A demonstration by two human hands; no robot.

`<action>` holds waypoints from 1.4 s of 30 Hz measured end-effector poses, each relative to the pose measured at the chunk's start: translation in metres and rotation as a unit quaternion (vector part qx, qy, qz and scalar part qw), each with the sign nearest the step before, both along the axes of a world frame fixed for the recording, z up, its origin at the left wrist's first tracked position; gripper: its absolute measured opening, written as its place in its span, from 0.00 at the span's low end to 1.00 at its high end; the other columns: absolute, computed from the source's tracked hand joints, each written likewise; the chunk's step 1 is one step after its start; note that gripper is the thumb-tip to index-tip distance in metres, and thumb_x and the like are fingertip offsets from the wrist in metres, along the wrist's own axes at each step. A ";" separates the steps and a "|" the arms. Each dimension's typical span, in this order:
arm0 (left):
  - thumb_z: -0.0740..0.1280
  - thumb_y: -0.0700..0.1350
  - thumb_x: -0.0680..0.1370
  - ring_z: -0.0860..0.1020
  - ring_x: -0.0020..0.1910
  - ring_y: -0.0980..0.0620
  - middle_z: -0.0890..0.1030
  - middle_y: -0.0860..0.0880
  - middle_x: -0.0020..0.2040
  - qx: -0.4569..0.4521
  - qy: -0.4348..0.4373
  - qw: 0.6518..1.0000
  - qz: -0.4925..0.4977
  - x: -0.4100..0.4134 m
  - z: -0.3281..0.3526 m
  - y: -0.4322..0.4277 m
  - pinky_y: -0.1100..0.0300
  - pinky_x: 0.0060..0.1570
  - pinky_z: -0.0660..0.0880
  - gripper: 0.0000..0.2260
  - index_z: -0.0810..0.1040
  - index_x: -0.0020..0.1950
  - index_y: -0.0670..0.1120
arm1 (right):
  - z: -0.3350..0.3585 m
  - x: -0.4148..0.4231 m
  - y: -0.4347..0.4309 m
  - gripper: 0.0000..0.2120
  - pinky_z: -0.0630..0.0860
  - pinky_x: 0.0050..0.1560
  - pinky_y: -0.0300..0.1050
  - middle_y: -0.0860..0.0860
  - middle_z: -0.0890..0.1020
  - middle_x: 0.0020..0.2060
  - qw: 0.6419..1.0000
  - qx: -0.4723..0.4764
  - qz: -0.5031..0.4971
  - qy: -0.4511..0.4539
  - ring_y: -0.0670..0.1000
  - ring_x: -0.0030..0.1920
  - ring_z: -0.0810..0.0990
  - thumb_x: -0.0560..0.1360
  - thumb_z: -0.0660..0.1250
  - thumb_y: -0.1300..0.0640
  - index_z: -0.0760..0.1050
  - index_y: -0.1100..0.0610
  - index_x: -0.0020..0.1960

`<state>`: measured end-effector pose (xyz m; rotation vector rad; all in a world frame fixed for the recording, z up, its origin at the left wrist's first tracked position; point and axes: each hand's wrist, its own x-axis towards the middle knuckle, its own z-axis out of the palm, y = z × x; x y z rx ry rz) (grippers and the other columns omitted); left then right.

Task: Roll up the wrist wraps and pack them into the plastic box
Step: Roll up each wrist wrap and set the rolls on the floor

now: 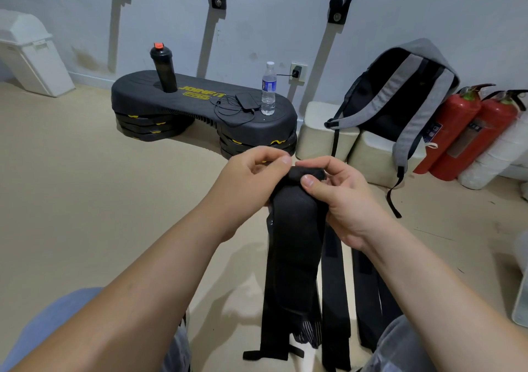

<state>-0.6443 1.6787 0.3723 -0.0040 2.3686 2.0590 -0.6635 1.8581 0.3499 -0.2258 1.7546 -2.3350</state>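
While left hand (251,177), right hand (340,200) pinch wrist wrap (294,229), backpack (400,100) beyond.

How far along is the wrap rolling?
Barely started: no finished roll shows. The left hand and right hand pinch the top end of one long black fabric wrist wrap, its first turn curled over. Remaining: the rest of that strip, the other black straps below it, and all packing.

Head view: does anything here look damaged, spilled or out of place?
Nothing looks spilled or broken. The wall has brownish stains low down, left of the black step platform. The left hand and right hand pinch the wrist wrap, rolled only at its top.
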 end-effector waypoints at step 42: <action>0.54 0.59 0.88 0.75 0.43 0.54 0.76 0.54 0.41 -0.115 0.014 0.992 0.047 0.010 -0.017 0.021 0.51 0.48 0.72 0.20 0.71 0.49 0.44 | -0.018 0.013 -0.020 0.09 0.79 0.61 0.57 0.60 0.83 0.57 0.987 0.153 -0.016 0.053 0.55 0.54 0.83 0.88 0.59 0.60 0.75 0.53 0.63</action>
